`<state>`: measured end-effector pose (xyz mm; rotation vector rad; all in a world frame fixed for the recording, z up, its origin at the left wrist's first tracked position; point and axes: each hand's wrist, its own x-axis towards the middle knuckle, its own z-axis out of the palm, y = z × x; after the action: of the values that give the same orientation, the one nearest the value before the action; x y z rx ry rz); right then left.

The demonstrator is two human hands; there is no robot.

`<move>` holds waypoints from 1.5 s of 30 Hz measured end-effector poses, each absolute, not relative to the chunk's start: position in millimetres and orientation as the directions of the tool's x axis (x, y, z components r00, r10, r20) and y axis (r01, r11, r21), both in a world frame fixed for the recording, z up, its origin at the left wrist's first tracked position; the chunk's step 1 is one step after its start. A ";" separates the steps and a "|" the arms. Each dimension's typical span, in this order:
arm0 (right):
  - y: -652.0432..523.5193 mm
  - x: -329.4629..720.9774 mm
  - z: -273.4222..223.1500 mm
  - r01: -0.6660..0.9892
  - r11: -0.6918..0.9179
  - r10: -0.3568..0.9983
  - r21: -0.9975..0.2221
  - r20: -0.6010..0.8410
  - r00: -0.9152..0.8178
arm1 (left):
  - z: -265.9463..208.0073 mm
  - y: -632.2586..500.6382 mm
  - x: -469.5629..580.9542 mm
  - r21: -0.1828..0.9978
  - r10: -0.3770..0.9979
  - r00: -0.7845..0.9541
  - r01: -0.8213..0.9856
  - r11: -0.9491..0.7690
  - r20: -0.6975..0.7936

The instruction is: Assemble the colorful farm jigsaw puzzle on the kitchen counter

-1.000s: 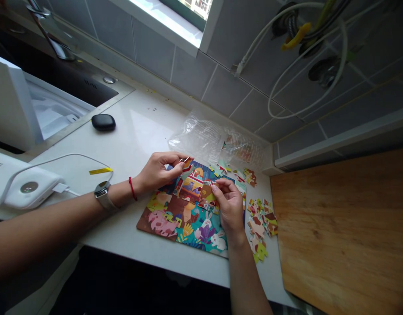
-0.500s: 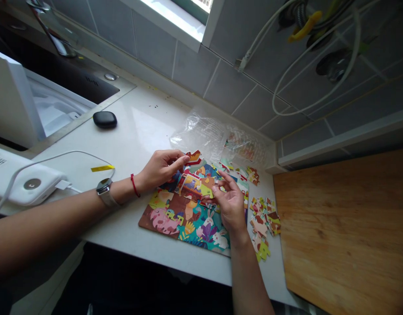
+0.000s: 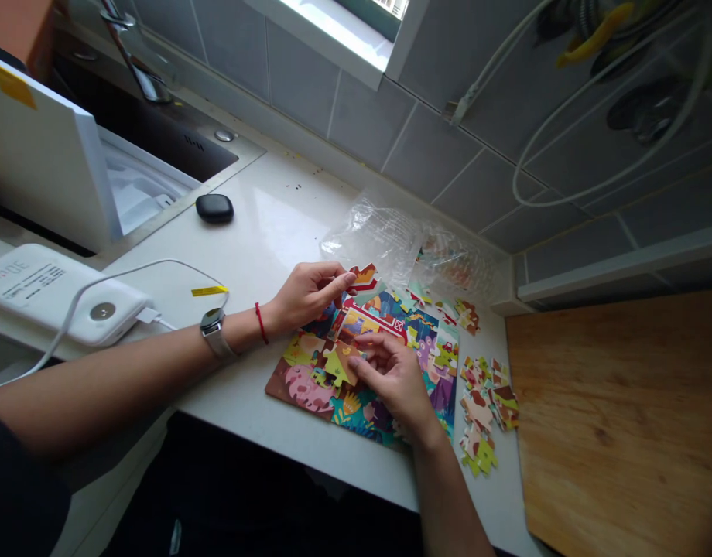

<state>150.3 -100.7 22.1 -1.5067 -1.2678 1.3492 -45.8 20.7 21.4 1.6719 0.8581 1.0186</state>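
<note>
- Under and around the right hand point(image 3: 391, 375) lies the puzzle point(image 3: 426, 354), flat on the counter point(image 3: 257, 263), its near edge just inside the counter's front edge; much of the animal picture looks joined, though the hand hides part of it, so gaps there cannot be ruled out.
- At that hand's fingertips, a yellow-green piece point(image 3: 338, 363) sits over the pig side, seemingly pinched between thumb and fingers and not yet seated; the wrist slants inward, palm low, forearm coming up from the near side.
- Just beyond and to its left, the left hand point(image 3: 313, 294) grips a red-and-orange piece point(image 3: 364, 278) between thumb and forefinger, raised at the puzzle's far edge; its forearm lies long and low, with a watch point(image 3: 213, 323) and a red cord point(image 3: 261, 323) behind the wrist.
- To the right hand's right, apart from the puzzle, loose pieces point(image 3: 479, 410) lie in a heap, so a fair share seems left to place.
- Farther past the right hand, more loose pieces point(image 3: 467, 316) lie along the puzzle's far corner.
- Beyond the left hand, a crumpled clear bag point(image 3: 371, 232) rests near the tiled wall point(image 3: 361, 124).
</note>
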 end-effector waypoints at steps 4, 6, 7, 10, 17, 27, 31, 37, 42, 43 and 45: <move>-101.4 143.1 15.8 0.209 -0.252 0.960 -0.945 -0.271 -0.067 | 20.8 20.5 -45.1 0.949 0.884 0.398 0.085 -0.303 0.246; -101.4 142.2 13.6 0.232 -0.239 0.964 -0.943 -0.259 -0.061 | 20.9 20.3 -44.7 0.949 0.884 0.395 0.083 -0.305 0.249; -101.3 142.2 12.9 0.249 -0.229 0.966 -0.941 -0.251 -0.058 | 21.0 20.3 -44.5 0.948 0.885 0.393 0.084 -0.306 0.251; -101.4 142.3 12.8 0.304 -0.198 0.973 -0.932 -0.225 -0.056 | 21.1 20.4 -44.4 0.945 0.884 0.393 0.094 -0.312 0.253; -100.3 139.9 15.8 0.374 -0.165 0.977 -0.913 -0.202 -0.063 | 19.2 20.7 -44.2 0.943 0.878 0.402 0.090 -0.319 0.259; -101.2 139.3 18.7 0.469 -0.104 0.984 -0.877 -0.159 -0.079 | 17.2 19.9 -43.5 0.955 0.879 0.405 0.044 -0.294 0.252; -101.3 141.3 19.5 0.523 -0.037 0.990 -0.852 -0.101 -0.094 | 16.7 20.2 -43.6 0.955 0.880 0.407 0.053 -0.291 0.245; -101.5 149.1 24.8 0.606 0.031 0.988 -0.795 -0.067 -0.138 | 17.1 21.2 -44.3 0.948 0.877 0.401 0.062 -0.313 0.264; -102.1 160.2 28.9 0.655 0.036 0.974 -0.755 -0.120 -0.192 | 18.6 20.8 -44.6 0.946 0.873 0.406 0.054 -0.319 0.271; -102.1 161.8 28.9 0.662 0.040 0.971 -0.748 -0.127 -0.202 | 18.7 20.6 -44.6 0.948 0.873 0.407 0.049 -0.316 0.269; -102.0 163.4 28.4 0.671 0.053 0.966 -0.739 -0.132 -0.221 | 18.8 20.5 -44.7 0.948 0.873 0.408 0.045 -0.314 0.269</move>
<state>163.4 -102.0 28.4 -1.6400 -1.9363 0.9918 -44.7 20.5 18.8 1.6758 0.8142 1.0480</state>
